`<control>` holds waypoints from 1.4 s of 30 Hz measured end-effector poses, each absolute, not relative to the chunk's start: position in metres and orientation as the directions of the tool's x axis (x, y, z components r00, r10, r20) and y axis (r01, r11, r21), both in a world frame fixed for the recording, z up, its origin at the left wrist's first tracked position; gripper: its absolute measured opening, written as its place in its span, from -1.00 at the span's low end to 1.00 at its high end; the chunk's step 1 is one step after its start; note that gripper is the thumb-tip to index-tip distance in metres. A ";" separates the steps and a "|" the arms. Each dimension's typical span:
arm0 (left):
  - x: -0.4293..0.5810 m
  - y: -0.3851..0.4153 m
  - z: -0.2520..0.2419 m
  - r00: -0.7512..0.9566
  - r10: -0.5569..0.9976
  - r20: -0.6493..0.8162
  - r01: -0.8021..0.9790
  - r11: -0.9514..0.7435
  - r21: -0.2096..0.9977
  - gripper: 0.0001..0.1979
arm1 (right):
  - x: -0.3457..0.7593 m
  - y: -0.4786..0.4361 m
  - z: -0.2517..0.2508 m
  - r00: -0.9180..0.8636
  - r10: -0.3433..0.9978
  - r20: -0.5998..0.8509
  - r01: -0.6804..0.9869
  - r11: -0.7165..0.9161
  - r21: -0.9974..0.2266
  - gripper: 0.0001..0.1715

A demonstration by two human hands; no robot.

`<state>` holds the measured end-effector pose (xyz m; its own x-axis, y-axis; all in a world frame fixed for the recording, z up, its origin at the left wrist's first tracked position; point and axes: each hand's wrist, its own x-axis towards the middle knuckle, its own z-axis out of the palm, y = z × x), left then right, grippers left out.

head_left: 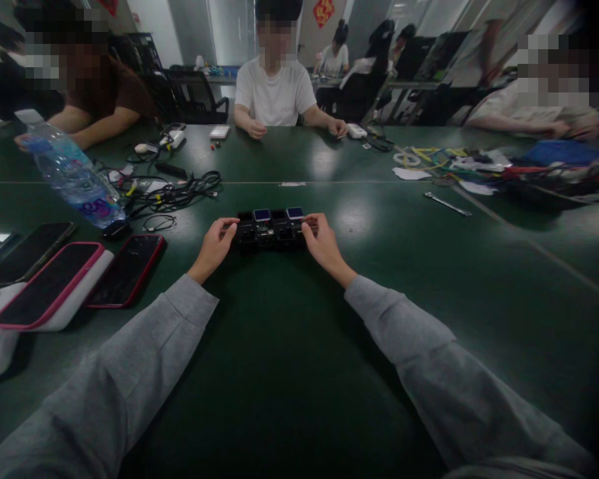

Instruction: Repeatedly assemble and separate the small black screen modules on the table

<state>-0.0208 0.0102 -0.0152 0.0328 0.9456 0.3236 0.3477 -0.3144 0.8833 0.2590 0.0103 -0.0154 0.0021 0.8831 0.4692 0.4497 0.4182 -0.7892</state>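
A row of black electronic modules (271,230) lies on the dark green table ahead of me. Two small screens face up along its far side, and a bit of green circuit board shows near its middle. I cannot tell whether it is one piece or several pushed together. My left hand (218,243) is closed on the left end, thumb on the near side and fingers behind. At the right end my right hand (323,243) grips in the same way. Some of the fingertips are hidden behind the modules.
A plastic water bottle (74,174), tangled black cables (180,193) and several phones, one a red-edged phone (127,271), lie to the left. A wrench (446,203) and a heap of coloured cables (479,163) are at right. Across the table a person (274,90) sits.
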 end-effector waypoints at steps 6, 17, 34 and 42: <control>-0.021 0.011 -0.017 0.039 0.946 0.321 0.329 -0.315 0.890 -0.70 | 0.258 0.008 -0.013 -0.007 0.882 0.472 0.457 0.422 -0.783 -0.82; -0.024 0.016 -0.026 0.053 0.943 0.328 0.333 -0.326 0.885 -0.65 | 0.259 0.009 -0.014 -0.024 0.880 0.475 0.471 0.429 -0.771 -0.81; -0.024 0.016 -0.025 0.062 0.939 0.339 0.341 -0.339 0.877 -0.67 | 0.257 0.009 -0.013 -0.021 0.880 0.475 0.470 0.428 -0.772 -0.81; -0.024 0.014 -0.023 0.076 0.933 0.352 0.364 -0.355 0.861 -0.69 | 0.258 0.008 -0.013 -0.032 0.879 0.477 0.477 0.432 -0.765 -0.81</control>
